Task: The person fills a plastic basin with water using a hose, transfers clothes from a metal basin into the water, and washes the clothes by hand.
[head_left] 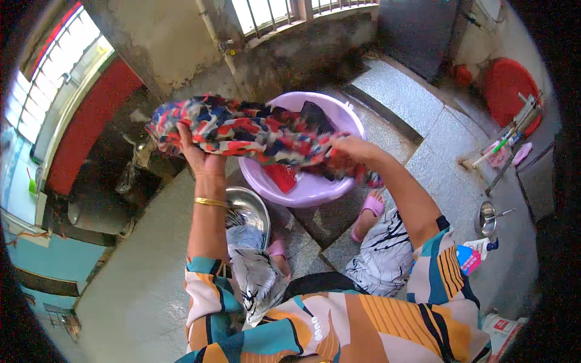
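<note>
A patterned garment in red, white, navy and grey stretches sideways between my hands, above a lilac plastic basin. My left hand grips its left part, with the thumb in front and the other fingers hidden by the cloth. At the other end my right hand is closed round the fabric, a little blurred. Below, the basin holds a red cloth and a dark cloth, both partly covered by the garment.
A steel bowl with pale cloth in it stands by my left leg. On the right are a bottle with a dark cap, a metal ladle or small pan, and a red basin leaning at the wall. A raised step edge runs behind the lilac basin.
</note>
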Motion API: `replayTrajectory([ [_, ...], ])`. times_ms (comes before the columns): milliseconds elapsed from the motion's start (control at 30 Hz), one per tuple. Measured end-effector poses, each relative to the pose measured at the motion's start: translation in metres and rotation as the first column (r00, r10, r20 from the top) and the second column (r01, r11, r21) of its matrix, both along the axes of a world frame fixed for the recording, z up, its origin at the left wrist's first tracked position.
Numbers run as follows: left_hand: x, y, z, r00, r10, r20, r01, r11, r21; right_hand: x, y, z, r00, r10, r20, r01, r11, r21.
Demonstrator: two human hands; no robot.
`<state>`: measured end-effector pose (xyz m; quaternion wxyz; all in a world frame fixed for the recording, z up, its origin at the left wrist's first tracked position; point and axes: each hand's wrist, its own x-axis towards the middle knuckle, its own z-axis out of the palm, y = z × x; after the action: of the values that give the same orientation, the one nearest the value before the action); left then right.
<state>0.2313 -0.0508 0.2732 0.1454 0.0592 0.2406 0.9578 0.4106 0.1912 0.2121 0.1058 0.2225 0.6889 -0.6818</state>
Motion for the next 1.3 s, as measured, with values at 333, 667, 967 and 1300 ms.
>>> replayTrajectory([
  [333, 0.058, 0.036, 0.068, 0.854, -0.431, -0.292, 0.375, 0.898, -0.229, -0.010, -0.044, 0.044, 0.655, -0.055, -0.753, 0.159, 0.985, 0.067],
  [667, 0.057, 0.010, 0.064, 0.685, -0.680, -0.262, 0.294, 0.587, -0.755, -0.010, -0.027, 0.063, 0.530, -0.512, -0.677, 0.202, 0.851, -0.485],
  [967, -0.032, -0.051, 0.039, 0.971, -0.193, -0.140, 0.107, 0.876, -0.470, -0.014, 0.081, 0.079, 0.343, -0.841, -0.419, 0.321, 0.524, -0.789],
  [1300, -0.067, -0.059, 0.041, 0.746, -0.473, -0.470, 0.284, 0.863, -0.418, -0.038, 0.106, 0.139, 0.533, -0.657, -0.534, 0.383, 0.750, -0.540],
])
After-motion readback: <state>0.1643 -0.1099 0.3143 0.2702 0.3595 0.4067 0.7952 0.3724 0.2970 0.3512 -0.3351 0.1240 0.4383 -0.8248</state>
